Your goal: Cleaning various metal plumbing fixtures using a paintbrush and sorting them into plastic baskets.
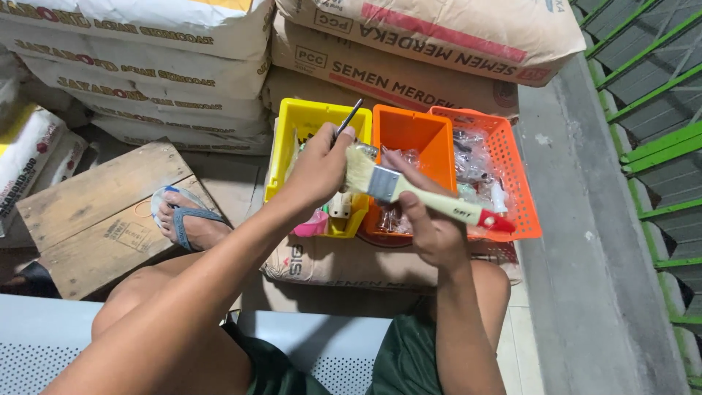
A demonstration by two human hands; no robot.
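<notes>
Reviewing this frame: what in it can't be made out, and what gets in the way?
Head view only:
- Slim dark tool in the left hand: lower end hidden in the fist, kind unclear.
- Paintbrush handle: middle covered by the right hand.
- Yellow bin contents: blocked by the left hand and forearm.
- Clear bags in the red basket: contents too small and glossy to tell.
- Sacks behind: cut off by the top edge.

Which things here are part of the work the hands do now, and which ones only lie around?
In use:
- paintbrush, held by right hand
- thin dark tool, held by left hand at the bristles

Lying about:
- yellow bin
- orange bin
- orange basket
- stacked sacks
- wooden board
</notes>
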